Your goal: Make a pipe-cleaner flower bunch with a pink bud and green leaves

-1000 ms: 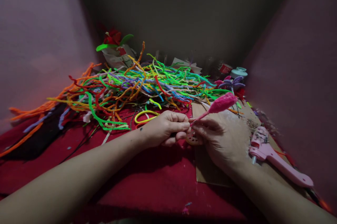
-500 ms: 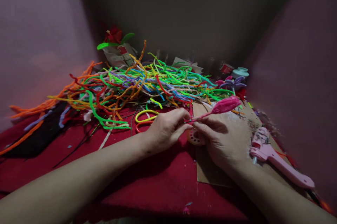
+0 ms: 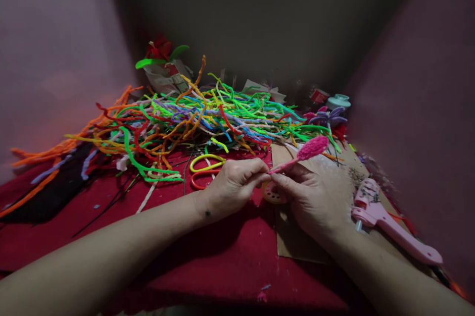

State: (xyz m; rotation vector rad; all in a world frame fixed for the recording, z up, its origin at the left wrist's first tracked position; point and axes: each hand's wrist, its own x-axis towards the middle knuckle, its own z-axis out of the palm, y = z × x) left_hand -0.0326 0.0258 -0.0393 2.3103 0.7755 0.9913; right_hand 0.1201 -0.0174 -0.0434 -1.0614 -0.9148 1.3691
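Pink bud (image 3: 312,148): 1, stem (image 3: 285,165) between both hands
Left hand (image 3: 237,182): 1, pinching stem tip
Right hand (image 3: 315,197): 1, pinching stem
Glue gun (image 3: 395,233): 1
Scissors (image 3: 200,172): 1 pair
Carton (image 3: 178,79) print: illegible

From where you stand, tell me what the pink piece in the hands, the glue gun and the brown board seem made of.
Pink piece: probably pipe-cleaner fibre, matte, given its fuzzy surface.
Glue gun: likely hard plastic with slight sheen, judging by its smooth body; the nozzle's grey shine suggests metal.
Brown board: cardboard, perhaps, from its flat, matte tan face.
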